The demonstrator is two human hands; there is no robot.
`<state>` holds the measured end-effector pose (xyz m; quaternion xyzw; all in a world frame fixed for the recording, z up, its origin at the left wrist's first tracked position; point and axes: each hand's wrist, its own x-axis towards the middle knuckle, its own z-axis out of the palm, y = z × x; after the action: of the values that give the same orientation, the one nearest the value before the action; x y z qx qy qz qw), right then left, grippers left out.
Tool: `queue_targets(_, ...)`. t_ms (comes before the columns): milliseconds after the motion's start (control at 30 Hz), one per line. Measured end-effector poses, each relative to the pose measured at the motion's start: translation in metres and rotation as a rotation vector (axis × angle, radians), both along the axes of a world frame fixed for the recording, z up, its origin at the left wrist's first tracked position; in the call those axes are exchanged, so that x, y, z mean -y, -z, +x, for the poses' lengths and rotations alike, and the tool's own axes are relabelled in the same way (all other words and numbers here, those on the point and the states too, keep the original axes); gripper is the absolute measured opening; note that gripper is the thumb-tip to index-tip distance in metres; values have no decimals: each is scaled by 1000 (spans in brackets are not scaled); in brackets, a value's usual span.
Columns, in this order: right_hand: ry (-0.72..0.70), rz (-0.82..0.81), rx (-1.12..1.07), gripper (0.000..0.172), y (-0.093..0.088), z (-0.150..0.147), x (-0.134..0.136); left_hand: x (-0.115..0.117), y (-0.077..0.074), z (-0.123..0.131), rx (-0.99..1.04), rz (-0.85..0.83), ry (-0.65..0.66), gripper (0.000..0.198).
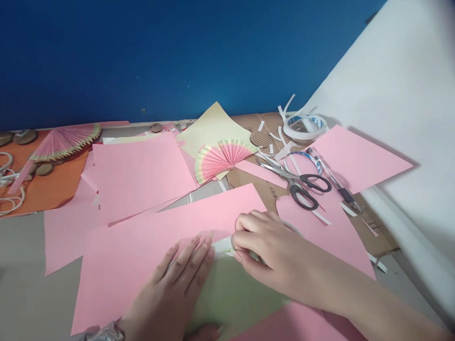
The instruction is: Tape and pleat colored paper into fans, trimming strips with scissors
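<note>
On a large pink sheet point(133, 260) lies a green sheet point(232, 286), under a flat left hand point(190, 266) and curled-in right hand point(266, 241) (what it grips, I cannot tell), with a pleated fan point(225, 160) and scissors point(292, 177) beyond, clear of the fingers, and a white strip point(223, 245) between the hands.

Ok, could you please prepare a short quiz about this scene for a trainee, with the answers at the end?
1. True or false: the scissors lie beyond the right hand.
2. Which colour is the strip between the left hand and the right hand? a) red b) white c) blue
3. How many pleated fans can you see?

Key: 1. True. 2. b. 3. Two.
</note>
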<state>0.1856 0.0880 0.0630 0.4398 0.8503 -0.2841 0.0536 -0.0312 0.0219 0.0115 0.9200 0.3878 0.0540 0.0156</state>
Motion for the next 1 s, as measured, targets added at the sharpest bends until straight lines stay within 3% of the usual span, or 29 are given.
queue_targets(300,-38,58,-19,19,-1,-6,5,2,-1,1,-4,-65,-14,79)
queue_targets(533,-229,155,-51,15,5,-6,8,4,-1,1,-16,-63,-30,76)
queue_targets(767,-171,69,-4,18,5,-2,5,3,-2,1,-13,-71,-31,76)
queue_targets(1000,-173,117,-10,18,3,-2,8,2,-4,1,-11,-85,-33,78)
